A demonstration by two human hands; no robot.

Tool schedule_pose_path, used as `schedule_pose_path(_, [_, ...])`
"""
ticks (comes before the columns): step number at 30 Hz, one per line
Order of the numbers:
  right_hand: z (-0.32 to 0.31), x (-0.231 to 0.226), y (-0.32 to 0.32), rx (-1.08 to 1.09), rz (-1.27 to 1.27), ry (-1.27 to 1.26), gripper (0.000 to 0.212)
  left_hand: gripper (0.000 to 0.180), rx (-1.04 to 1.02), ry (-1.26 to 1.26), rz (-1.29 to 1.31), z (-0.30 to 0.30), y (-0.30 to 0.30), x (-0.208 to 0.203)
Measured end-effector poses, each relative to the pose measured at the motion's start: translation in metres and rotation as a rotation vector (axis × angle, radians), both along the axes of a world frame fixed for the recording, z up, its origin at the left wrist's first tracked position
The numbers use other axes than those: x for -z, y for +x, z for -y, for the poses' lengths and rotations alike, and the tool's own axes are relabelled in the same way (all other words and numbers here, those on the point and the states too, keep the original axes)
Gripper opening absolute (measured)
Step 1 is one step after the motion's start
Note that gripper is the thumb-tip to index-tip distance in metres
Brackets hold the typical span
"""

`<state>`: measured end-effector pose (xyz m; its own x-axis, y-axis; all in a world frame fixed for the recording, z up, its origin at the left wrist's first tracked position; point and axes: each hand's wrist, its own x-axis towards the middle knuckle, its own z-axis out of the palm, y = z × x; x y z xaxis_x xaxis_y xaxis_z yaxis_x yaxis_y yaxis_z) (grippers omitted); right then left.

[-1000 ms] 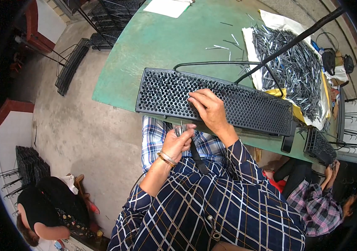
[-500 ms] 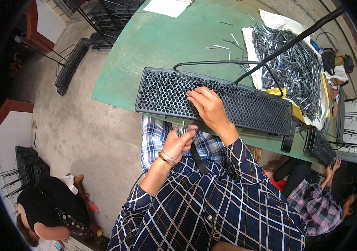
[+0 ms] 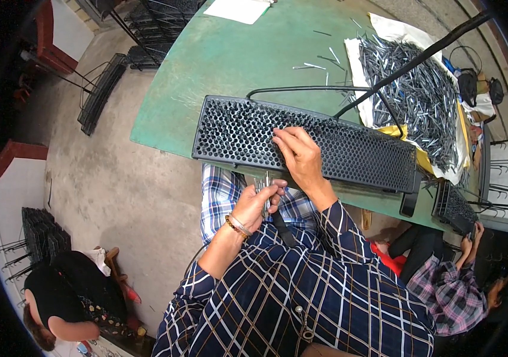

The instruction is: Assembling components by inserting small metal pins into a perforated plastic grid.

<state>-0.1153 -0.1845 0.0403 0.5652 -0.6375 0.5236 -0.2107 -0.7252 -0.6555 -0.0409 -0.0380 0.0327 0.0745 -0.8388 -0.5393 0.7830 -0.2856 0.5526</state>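
Observation:
My left hand (image 3: 253, 205) is closed round a small bundle of thin metal pins (image 3: 267, 178), their ends sticking up between thumb and fingers. It sits just off the near long side of a black perforated rack (image 3: 367, 157). Over the middle of that rack is my right hand (image 3: 304, 159), thumb and fingertips pinched together at the holes. Whatever it pinches is too small or hidden to make out. Left of my right hand the holes carry dark, shiny pin ends; the right part shows open round holes. A bent black rod handle (image 3: 307, 88) rises from the rack's far side.
The rack lies along the near edge of a green table (image 3: 206, 65). A white sack (image 3: 355, 65) heaped with loose metal pins (image 3: 412, 95) stands at the right, with stray pins beside it. One person (image 3: 450, 285) works at right, another (image 3: 69, 297) at lower left. More racks (image 3: 104, 89) stand around.
My right hand has shifted slightly right and nearer along the rack. In my left hand the pins now stand more upright, and the thumb has moved over them.

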Motion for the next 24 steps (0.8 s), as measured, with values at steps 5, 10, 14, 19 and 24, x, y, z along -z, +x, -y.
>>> schedule_pose_path(5, [0.0047,-0.0018,0.0001,-0.105,-0.032,-0.136,0.024,0.023,0.012,0.001,-0.006,-0.0008,0.0001,0.0021])
schedule_pose_path(10, [0.007,-0.0085,0.0019,-0.162,-0.133,-0.167,0.022,0.022,0.019,0.011,-0.007,-0.001,-0.0002,0.003])
schedule_pose_path(14, [0.0066,-0.0038,0.0005,-0.144,-0.1,-0.172,0.021,0.023,0.026,-0.016,0.021,-0.0022,-0.0014,0.0077])
schedule_pose_path(19, [0.0041,-0.005,-0.0007,-0.132,-0.106,-0.093,0.024,0.023,0.049,0.007,-0.012,-0.0021,-0.0005,0.0059])
schedule_pose_path(24, [0.0062,-0.0053,-0.0002,-0.163,-0.137,-0.157,0.025,0.024,0.073,0.105,-0.077,-0.0035,0.0014,-0.0007])
